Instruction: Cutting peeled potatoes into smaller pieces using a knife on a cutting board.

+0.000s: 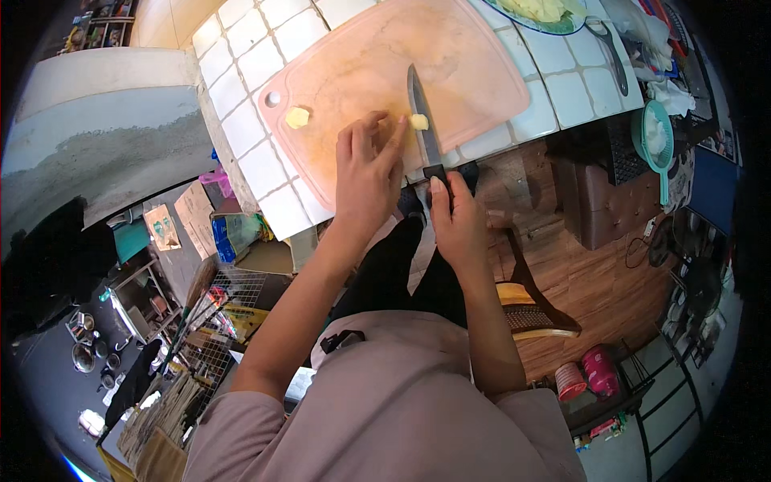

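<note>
My right hand grips the black handle of a kitchen knife, its blade lying over a pink plastic cutting board. A small pale yellow piece of peeled food, perhaps potato, is at the blade. My left hand is over the board with fingers apart; one fingertip is right beside that piece, and whether it touches cannot be made out. Another pale yellow chunk lies on the board to the left, near its hanging hole.
The board rests on a white tiled counter. At the far right are a plate of pale pieces and a black-handled peeler. A green strainer stands beyond the counter's right edge. A wooden chair is below right.
</note>
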Motion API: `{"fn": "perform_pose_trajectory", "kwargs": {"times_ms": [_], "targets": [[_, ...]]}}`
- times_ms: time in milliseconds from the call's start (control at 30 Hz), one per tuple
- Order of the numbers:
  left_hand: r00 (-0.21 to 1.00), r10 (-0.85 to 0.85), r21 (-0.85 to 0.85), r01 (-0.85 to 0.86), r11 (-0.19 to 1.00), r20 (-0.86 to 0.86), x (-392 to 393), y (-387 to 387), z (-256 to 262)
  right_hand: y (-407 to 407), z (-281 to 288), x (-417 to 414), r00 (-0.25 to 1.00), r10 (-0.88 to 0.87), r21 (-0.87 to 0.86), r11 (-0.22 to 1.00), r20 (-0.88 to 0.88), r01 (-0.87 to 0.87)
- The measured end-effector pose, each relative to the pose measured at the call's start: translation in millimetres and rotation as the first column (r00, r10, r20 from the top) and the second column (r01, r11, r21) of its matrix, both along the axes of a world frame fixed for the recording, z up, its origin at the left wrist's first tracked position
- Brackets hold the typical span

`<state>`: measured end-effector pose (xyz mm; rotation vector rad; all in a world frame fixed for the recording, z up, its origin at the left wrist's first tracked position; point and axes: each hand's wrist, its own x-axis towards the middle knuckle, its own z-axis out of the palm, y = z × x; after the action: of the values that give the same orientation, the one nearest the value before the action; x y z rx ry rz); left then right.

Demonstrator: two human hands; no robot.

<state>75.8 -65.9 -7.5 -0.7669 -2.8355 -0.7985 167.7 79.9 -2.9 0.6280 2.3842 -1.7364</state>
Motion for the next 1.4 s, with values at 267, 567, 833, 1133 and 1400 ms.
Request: {"fn": "perform_pose_trajectory", "kwargs": {"times_ms": [267,567,833,1133,1400], "targets": [[0.999,-0.009,-0.070,0.007,0.997,-0.037,2,0,0,-8,-6,0,0.999,0.031,0.011,0.999,0.021,-0.031],[0.994,0.072,0.225,-0.087,0.970,0.078,-5,-14,-6,-7,11,-8,0.995,0.071,-0.084,0.994,0.071,-0.065],[0.555,-0.057,0.467,-0.636,0.614,0.830,-30,-24,45,-12,49,3,0.989,0.150,-0.109,0.983,-0.004,-0.149],[0.725,-0.094,0.637,-0.526,0.564,0.682,-89,30,27,82,88,62,0.972,-0.003,-0.196,0.979,0.235,0.051],[0.917,0.173,0.405,-0.320,0.856,0.358,-206,151,60,159,100,23,0.982,-0.083,-0.226,0.967,0.170,0.121]]}}
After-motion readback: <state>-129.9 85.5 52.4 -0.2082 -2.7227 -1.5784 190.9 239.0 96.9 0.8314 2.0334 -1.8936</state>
